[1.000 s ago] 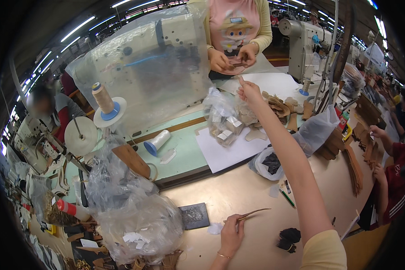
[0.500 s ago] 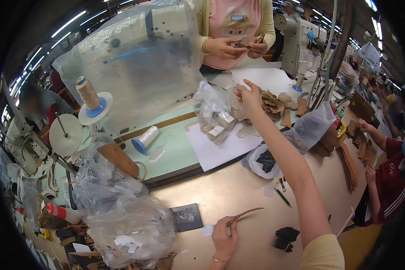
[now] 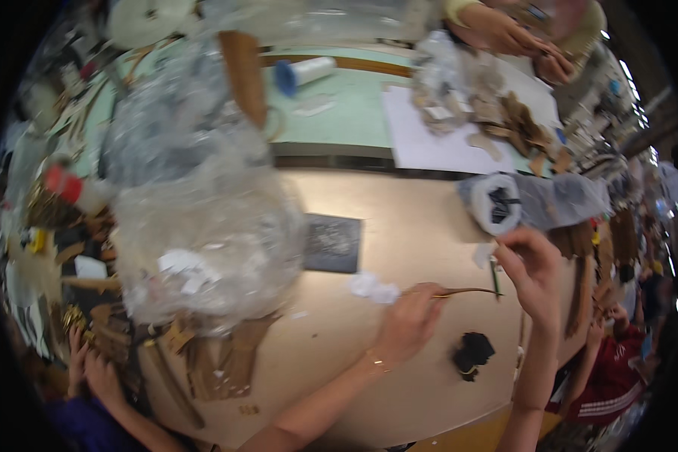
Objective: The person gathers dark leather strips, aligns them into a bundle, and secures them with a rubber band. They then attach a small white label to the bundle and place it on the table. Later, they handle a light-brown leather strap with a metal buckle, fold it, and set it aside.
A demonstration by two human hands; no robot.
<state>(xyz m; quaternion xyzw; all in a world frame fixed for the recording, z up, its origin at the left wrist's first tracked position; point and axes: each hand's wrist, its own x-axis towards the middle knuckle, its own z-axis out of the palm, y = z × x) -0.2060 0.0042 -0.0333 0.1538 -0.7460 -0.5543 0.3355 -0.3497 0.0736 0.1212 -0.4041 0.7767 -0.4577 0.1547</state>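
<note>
A thin, curved brown strip (image 3: 471, 291), apparently leather, sticks out from the closed fingers of my left hand (image 3: 413, 320), low over the table. My right hand (image 3: 533, 275) is raised to the right of the strip's tip, thumb and fingers drawn together; blur hides whatever may be between them. Beneath and beside it lies a green pencil (image 3: 496, 277). White scraps (image 3: 374, 288) rest behind my left hand, near a dark square slab (image 3: 333, 243). A bundle of black pieces (image 3: 472, 355) sits between my forearms.
Large clear plastic bags (image 3: 211, 248) crowd the left side. Brown pieces (image 3: 230, 358) lie at the front left, near another person's hands (image 3: 94, 369). An open white bag (image 3: 497, 205) stands at the right. Across the green bench (image 3: 339, 124) are a thread cone (image 3: 305, 74) and a person's hands (image 3: 516, 38).
My right hand has come back from the brown pieces on the far bench to beside the strip. My left hand still holds the strip. The view has tilted downward.
</note>
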